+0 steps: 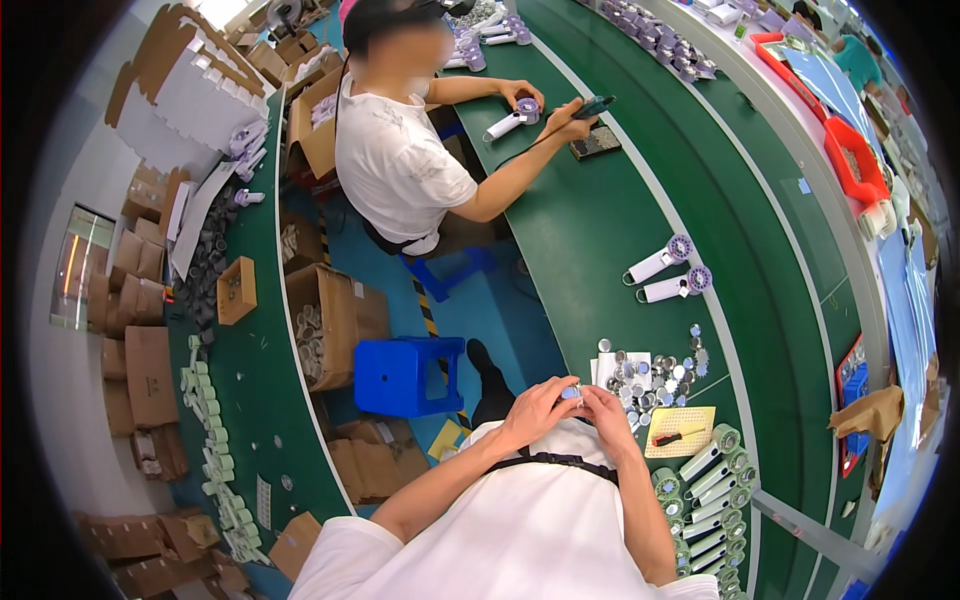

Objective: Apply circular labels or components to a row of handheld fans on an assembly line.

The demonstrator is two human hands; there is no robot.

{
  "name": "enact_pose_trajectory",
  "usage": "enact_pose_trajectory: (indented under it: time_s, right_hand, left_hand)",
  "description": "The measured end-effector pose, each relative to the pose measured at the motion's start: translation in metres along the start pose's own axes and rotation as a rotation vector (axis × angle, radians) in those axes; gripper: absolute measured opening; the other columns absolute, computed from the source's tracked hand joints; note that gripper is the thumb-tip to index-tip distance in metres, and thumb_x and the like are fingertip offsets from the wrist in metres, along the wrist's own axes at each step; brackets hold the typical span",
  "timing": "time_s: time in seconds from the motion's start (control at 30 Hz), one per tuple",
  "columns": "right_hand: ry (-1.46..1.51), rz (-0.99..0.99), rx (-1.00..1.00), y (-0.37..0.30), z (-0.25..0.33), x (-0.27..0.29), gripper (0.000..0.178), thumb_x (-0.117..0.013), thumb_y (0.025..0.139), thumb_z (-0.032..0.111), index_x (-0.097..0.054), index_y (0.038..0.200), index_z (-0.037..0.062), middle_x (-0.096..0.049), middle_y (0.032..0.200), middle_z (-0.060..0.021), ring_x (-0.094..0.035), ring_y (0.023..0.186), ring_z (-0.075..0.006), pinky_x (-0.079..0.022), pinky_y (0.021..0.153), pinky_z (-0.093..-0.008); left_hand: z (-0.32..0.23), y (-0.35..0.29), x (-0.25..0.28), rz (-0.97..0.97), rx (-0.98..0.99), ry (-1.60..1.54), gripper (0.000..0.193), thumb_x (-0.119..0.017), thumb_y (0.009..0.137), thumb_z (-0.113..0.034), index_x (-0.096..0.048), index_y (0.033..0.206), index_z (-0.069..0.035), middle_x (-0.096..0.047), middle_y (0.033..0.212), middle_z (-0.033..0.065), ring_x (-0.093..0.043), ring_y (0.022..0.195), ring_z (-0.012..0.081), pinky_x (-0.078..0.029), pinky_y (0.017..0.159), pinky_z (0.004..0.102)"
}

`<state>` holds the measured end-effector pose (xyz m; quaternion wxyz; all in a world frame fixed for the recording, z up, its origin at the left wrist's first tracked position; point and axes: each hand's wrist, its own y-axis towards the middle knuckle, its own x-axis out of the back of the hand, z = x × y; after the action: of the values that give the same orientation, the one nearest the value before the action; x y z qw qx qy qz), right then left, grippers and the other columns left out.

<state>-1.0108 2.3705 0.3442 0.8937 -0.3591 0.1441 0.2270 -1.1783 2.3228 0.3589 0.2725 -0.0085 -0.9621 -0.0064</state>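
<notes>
At the near edge of the green table (572, 275), in the head view, the left hand (540, 413) and right hand (606, 412) meet in front of the body, with a small round piece (571, 392) between their fingertips. The left hand has the piece pinched, its fingers reaching toward 2 o'clock; the right fingertips come in from about 4 o'clock, touching or almost so, and whether they grasp it too I cannot tell. The piece looks too short to show a long axis. What seems to matter most is the scatter of metal caps (640, 388), which lies just beside the hands, between 2 and 3 o'clock, with the right hand nearer. Toward 4 o'clock are the yellow tray (700, 419) bearing a screwdriver (673, 437) and, beyond it, the green fans (711, 492), several with handles pointing to about 8 o'clock. Two purple fans (662, 272) lie well apart, toward 1 o'clock.
</notes>
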Motion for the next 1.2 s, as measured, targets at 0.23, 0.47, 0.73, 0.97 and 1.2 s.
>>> enact_pose_trajectory:
  time_s: [0.23, 0.47, 0.73, 0.97, 1.2]
  right_hand:
    - [-0.026, -0.039, -0.015, -0.007, -0.001, 0.001, 0.029, -0.051, 0.100, 0.019, -0.060, 0.113, -0.0061, -0.066, 0.095, -0.0098, -0.069, 0.085, -0.0195, -0.053, 0.083, -0.0291]
    - [-0.080, -0.028, -0.022, -0.010, 0.010, -0.010, 0.032, -0.053, 0.100, 0.022, -0.060, 0.118, -0.0035, -0.067, 0.103, -0.0087, -0.067, 0.090, -0.0154, -0.052, 0.081, -0.0257]
    - [-0.076, -0.009, 0.018, -0.001, 0.003, -0.003, 0.029, -0.051, 0.100, 0.021, -0.059, 0.111, -0.0039, -0.066, 0.103, -0.0091, -0.071, 0.082, -0.0184, -0.050, 0.081, -0.0264]
    - [0.027, -0.027, 0.048, 0.000, -0.006, 0.007, 0.029, -0.050, 0.101, 0.021, -0.059, 0.109, -0.0048, -0.067, 0.103, -0.0121, -0.071, 0.080, -0.0189, -0.053, 0.078, -0.0259]
    - [0.074, -0.047, 0.071, 0.000, -0.009, 0.009, 0.029, -0.049, 0.101, 0.021, -0.058, 0.112, -0.0052, -0.067, 0.101, -0.0131, -0.071, 0.080, -0.0206, -0.054, 0.078, -0.0271]
  left_hand:
    - [0.006, -0.006, -0.007, 0.018, 0.000, -0.004, 0.035, -0.062, 0.092, -0.022, -0.057, 0.120, -0.002, -0.065, 0.104, 0.0148, -0.065, 0.090, 0.0329, -0.052, 0.076, 0.0379]
    - [-0.002, -0.007, 0.001, -0.046, -0.006, -0.011, 0.032, -0.063, 0.091, -0.019, -0.059, 0.119, -0.002, -0.064, 0.105, 0.0168, -0.064, 0.093, 0.0354, -0.052, 0.079, 0.0389]
    - [0.007, -0.001, 0.001, 0.042, 0.137, -0.049, 0.034, -0.061, 0.094, -0.019, -0.058, 0.122, -0.001, -0.064, 0.113, 0.0201, -0.064, 0.097, 0.0348, -0.051, 0.084, 0.0377]
    - [0.001, 0.001, 0.001, 0.056, 0.186, -0.063, 0.037, -0.061, 0.095, -0.017, -0.051, 0.127, -0.003, -0.066, 0.101, 0.0180, -0.066, 0.087, 0.0277, -0.052, 0.077, 0.0358]
    - [0.001, 0.003, 0.002, 0.020, 0.139, -0.047, 0.035, -0.068, 0.090, -0.016, -0.051, 0.118, -0.001, -0.067, 0.099, 0.0160, -0.066, 0.085, 0.0249, -0.051, 0.075, 0.0334]
